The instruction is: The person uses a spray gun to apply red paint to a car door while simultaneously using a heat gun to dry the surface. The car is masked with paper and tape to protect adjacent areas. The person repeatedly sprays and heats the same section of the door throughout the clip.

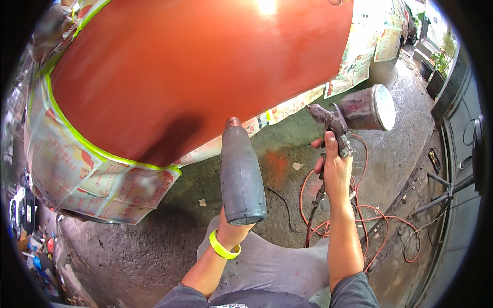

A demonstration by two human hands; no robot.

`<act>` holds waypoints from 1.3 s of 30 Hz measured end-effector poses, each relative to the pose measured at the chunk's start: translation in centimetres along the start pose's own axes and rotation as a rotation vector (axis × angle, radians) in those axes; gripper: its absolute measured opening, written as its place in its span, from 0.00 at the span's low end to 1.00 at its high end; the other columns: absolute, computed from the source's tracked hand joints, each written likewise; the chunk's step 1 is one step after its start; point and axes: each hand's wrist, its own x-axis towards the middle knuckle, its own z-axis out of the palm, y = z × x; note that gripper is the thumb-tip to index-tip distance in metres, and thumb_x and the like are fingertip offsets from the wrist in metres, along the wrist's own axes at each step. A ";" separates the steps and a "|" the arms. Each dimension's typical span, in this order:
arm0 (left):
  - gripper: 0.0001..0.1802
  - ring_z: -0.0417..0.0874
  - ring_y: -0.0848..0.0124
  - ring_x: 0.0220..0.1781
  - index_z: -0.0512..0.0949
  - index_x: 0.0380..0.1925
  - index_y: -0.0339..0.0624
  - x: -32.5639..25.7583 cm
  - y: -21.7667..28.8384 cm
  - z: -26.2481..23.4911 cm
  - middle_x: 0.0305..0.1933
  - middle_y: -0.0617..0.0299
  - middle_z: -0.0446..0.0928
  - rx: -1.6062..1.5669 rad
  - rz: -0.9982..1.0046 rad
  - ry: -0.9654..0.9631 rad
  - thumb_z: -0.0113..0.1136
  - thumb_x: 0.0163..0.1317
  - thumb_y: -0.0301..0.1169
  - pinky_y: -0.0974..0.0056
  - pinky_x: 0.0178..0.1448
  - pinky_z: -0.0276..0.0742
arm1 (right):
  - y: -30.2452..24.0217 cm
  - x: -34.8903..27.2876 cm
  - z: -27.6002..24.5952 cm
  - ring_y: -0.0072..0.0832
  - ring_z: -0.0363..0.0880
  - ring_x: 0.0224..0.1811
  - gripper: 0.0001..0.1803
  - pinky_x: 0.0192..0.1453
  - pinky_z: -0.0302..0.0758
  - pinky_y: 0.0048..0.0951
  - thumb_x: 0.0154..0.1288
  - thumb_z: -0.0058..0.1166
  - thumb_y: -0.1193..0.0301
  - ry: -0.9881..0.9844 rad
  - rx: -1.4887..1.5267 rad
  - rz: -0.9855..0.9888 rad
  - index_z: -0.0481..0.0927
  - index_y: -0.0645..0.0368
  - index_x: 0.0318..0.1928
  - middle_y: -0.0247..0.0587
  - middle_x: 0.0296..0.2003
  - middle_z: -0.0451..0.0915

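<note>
**A:** In your head view, what have you got in each hand?

**B:** Your left hand [232, 226] is wrapped around the grip of a grey heat gun [240, 172], fingers closed on it though mostly hidden behind the body; the nozzle points up at the lower edge of the red car panel [195, 66]. Your right hand [336, 172] is closed round the handle of the spray gun [349, 115], held out to the side over the concrete floor [154, 246], its cup tilted away from the panel. An orange air hose [377, 220] trails from it in loops.

**A:** How far along does it look?

**B:** Judging by this view, the colour is on: the panel reads evenly red and glossy, with a light glare near the top. The masking is all still in place, newspaper [97, 177] and yellow-green tape [72, 128] around the edges.

**A:** So what's left?

**B:** I'd say you're at drying, the heat gun aimed at the lower part and the spray gun idle. The dark patch by the nozzle seems to be its shadow, though I cannot tell for sure. Unmasking is not yet done. Whether another coat is needed, this view doesn't show.
</note>
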 end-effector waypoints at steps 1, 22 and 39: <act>0.21 0.84 0.68 0.51 0.79 0.53 0.38 0.0 -0.3 0.1 0.50 0.60 0.84 0.003 -0.054 -0.014 0.70 0.59 0.19 0.62 0.58 0.79 | -0.3 -0.1 0.5 0.14 0.68 0.16 0.20 0.19 0.63 0.20 0.77 0.55 0.54 -0.028 0.008 -0.008 0.80 0.59 0.53 0.33 0.34 0.81; 0.17 0.84 0.67 0.57 0.77 0.58 0.36 3.6 -6.0 11.3 0.58 0.51 0.82 -0.367 -0.063 -0.146 0.62 0.71 0.27 0.63 0.59 0.80 | -1.7 -1.8 -1.7 0.15 0.68 0.18 0.18 0.21 0.63 0.20 0.76 0.57 0.57 0.015 0.087 -0.114 0.79 0.61 0.47 0.35 0.33 0.82; 0.19 0.80 0.73 0.52 0.75 0.56 0.42 3.4 -4.2 11.9 0.52 0.63 0.78 -0.623 -0.171 -0.001 0.67 0.67 0.27 0.64 0.55 0.80 | -2.2 -3.1 0.6 0.14 0.68 0.15 0.23 0.18 0.64 0.20 0.78 0.53 0.53 -0.088 0.340 0.082 0.83 0.64 0.39 0.34 0.27 0.81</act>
